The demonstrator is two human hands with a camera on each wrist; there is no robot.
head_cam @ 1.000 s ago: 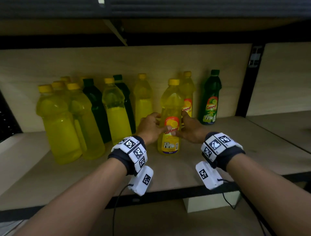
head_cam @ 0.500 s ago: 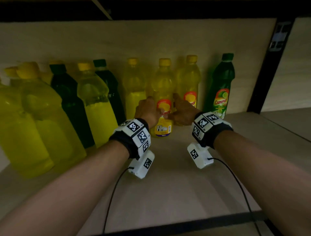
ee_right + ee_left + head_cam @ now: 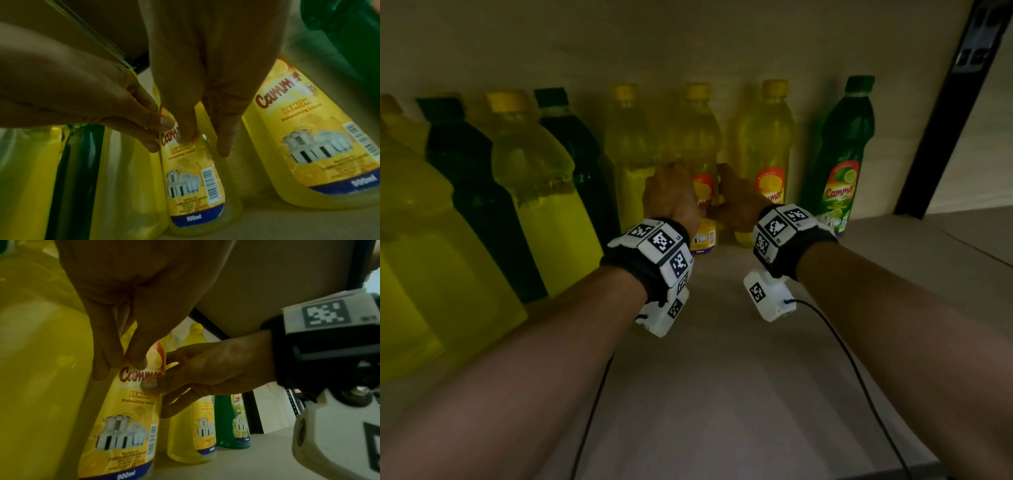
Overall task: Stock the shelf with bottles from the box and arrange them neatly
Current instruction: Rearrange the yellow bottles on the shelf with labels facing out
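A yellow lemon dish-soap bottle (image 3: 697,137) stands upright on the shelf board (image 3: 722,377), in the back row near the wall. My left hand (image 3: 671,195) grips its left side at label height and my right hand (image 3: 736,202) grips its right side. In the left wrist view my left fingers (image 3: 115,353) and thumb pinch the bottle (image 3: 123,426) at the red logo. In the right wrist view my right fingertips (image 3: 185,129) press the label of the same bottle (image 3: 191,178), and the left hand (image 3: 115,110) holds it from the left.
Another labelled yellow bottle (image 3: 770,144) and a green bottle (image 3: 842,154) stand to the right of it. Further yellow bottles (image 3: 630,154) and dark green bottles (image 3: 571,164) fill the left side, coming forward. A black upright (image 3: 945,113) bounds the bay on the right.
Both hands have carried the yellow bottle from mid-shelf back into the rear row, between two yellow bottles. The head camera has moved in closer under the upper shelf.
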